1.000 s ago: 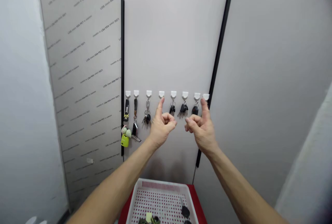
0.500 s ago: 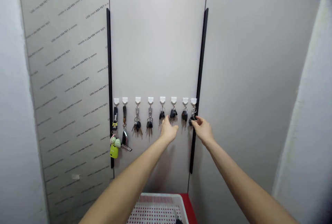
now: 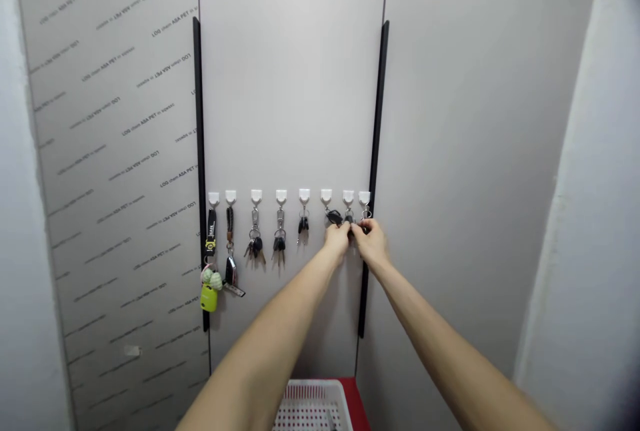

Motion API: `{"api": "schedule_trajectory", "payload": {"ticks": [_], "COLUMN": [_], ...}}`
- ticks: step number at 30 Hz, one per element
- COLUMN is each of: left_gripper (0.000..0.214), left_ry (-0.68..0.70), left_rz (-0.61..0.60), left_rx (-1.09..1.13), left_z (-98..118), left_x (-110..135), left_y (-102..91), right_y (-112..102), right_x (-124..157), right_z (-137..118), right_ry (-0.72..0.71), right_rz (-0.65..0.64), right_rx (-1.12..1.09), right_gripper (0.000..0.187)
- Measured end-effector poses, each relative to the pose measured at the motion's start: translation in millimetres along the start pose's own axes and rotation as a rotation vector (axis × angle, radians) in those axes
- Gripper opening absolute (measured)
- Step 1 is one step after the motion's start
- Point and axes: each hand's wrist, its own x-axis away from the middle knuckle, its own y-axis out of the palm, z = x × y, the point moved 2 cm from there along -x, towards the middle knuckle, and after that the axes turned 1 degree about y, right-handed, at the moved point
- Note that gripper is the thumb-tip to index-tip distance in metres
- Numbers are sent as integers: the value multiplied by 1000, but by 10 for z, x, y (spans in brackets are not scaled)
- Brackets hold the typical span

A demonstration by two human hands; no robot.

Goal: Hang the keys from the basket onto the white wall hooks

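A row of several white hooks runs across a grey cabinet door, each with a key bunch hanging from it. My left hand reaches up under the third hook from the right, its fingers closed at a black key bunch that is tipped sideways. My right hand is beside it, fingers pinched on the keys under the last hook on the right. The two hands touch each other. At the far left hang a black strap and a lime-green charm.
A white perforated basket sits on a red surface below my arms. Black vertical handles edge the door. The left panel wears printed protective film. A pale wall closes in on the right.
My left hand slid right from the middle hooks to join my right hand at the last hooks. The view moved up and closer, leaving less of the basket in sight.
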Motion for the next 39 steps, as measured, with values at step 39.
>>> {"api": "schedule_trajectory", "payload": {"ticks": [39], "left_gripper": [17], "left_ry": [27], "left_rz": [-211], "left_rx": [-292], "left_z": [818], "left_x": [233], "left_y": [-599], "right_y": [-149], "right_x": [-702], "right_z": [-896], "right_ry": [203], "right_rz": [-444], "right_rx": [-97], "right_gripper": [12]}}
